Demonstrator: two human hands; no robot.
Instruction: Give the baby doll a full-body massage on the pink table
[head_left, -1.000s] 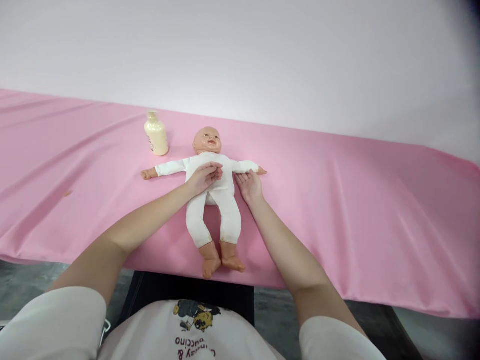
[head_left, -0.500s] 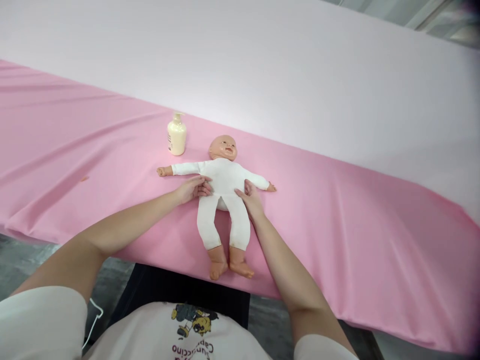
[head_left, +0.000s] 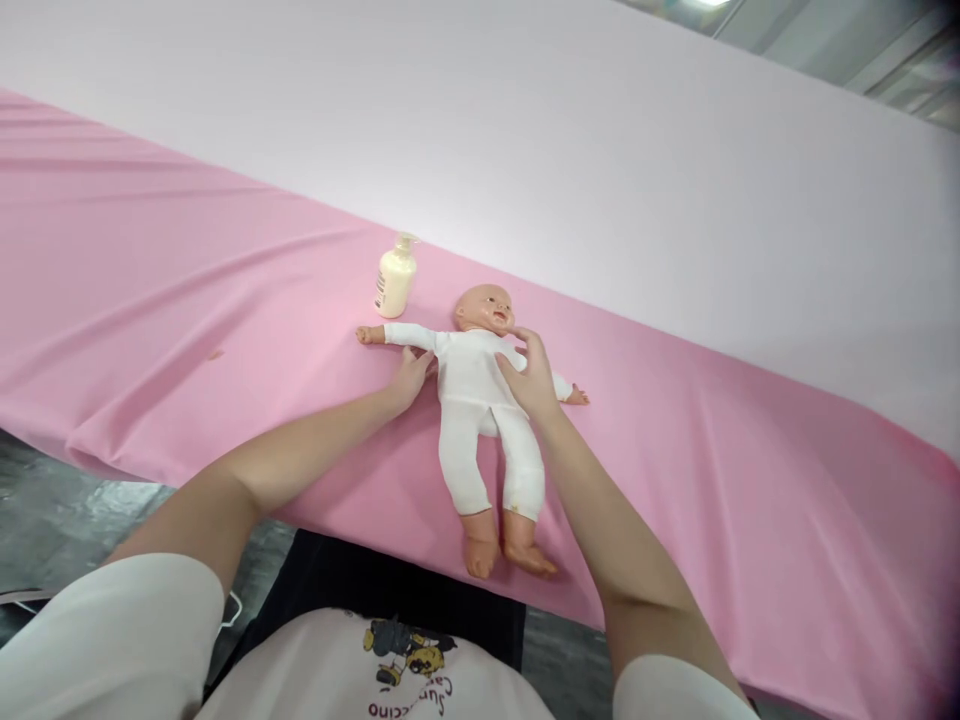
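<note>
A baby doll (head_left: 472, 375) in a white suit lies on its back on the pink cloth, arms spread and bare feet toward me. My left hand (head_left: 412, 382) is at the doll's side, below its outstretched arm; the thumb shows, while some fingertips are hidden against the body. Over the doll's other shoulder and upper chest lies my right hand (head_left: 535, 382). Its thumb is apart from the fingers, which reach up near the chin. Both hands appear open, resting against the doll rather than closed round it.
A cream pump bottle (head_left: 395, 280) stands upright beyond the doll's outstretched arm. Wrinkled pink cloth (head_left: 712, 480) covers the near part of the table, with a white surface (head_left: 480, 130) behind it. The table's front edge lies just past the doll's feet.
My hands have moved up from the doll's waist: the left to below its arm, the right to its shoulder and chest. The view has shifted; doll and bottle keep their places on the cloth.
</note>
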